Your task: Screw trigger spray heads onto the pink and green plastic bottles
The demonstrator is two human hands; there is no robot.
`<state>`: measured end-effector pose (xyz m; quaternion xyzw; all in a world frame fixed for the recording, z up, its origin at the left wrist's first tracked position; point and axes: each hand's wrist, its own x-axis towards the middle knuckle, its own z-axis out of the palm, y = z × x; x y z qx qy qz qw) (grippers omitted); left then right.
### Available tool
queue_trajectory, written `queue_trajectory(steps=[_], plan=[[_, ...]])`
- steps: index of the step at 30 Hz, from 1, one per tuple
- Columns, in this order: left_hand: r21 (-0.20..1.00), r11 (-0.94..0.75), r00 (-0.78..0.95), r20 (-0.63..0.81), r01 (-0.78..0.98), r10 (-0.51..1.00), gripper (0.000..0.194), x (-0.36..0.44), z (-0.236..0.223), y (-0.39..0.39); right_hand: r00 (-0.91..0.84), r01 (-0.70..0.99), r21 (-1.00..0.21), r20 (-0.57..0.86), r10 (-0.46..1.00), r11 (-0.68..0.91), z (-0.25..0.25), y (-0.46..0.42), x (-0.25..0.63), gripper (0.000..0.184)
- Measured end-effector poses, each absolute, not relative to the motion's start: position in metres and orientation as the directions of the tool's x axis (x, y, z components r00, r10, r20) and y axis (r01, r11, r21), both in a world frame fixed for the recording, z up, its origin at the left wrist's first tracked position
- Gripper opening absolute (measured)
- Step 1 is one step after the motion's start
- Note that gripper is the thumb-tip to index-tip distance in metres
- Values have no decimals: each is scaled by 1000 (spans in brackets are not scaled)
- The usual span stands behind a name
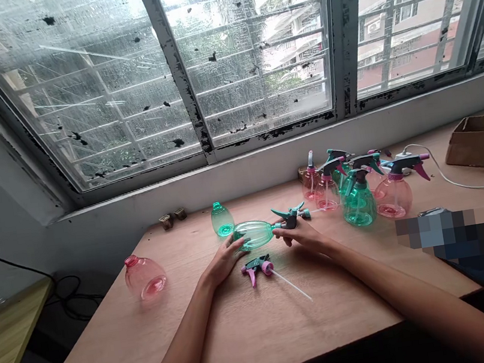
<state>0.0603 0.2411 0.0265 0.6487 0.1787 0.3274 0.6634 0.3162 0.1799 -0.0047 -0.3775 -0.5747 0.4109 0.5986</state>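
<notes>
A clear green bottle point(254, 234) is tilted on its side, its neck pointing right. My left hand point(226, 261) grips it at the base end. My right hand point(302, 237) holds a black and green trigger spray head point(292, 218) beside the bottle's neck. A thin pale tube shows to the right of that head; whether head and neck are joined, I cannot tell. On the table below lies a pink and black spray head point(258, 267) with a long white tube. An uncapped green bottle point(222, 219) stands just behind my left hand.
An uncapped pink bottle point(144, 276) stands at the left of the wooden table point(238, 340). Several spray bottles with heads, among them a green one point(358, 203) and a pink one point(393, 195), crowd the back right. Beyond them are a white cable point(446, 178) and a cardboard box point(475, 143).
</notes>
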Motion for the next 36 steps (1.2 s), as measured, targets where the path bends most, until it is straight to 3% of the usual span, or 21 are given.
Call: queue_trajectory(steps=[7,14,20,28,36], plan=[[968,-115,717,243,-223,654,36,59,30,239,-2,-56,-921,385,923,385,-4,180,317,29],[978,-38,748,183,-207,638,39,61,25,243,7,-58,-916,397,918,397,-7,181,317,26],[986,-23,746,141,-166,651,34,62,21,246,36,-62,-920,384,923,386,-7,183,318,34],[980,-70,741,186,-186,645,33,61,28,236,31,-70,-929,362,931,364,-2,178,317,36],[981,-80,735,187,-178,652,38,62,28,236,35,-88,-927,362,931,364,-3,178,313,37]])
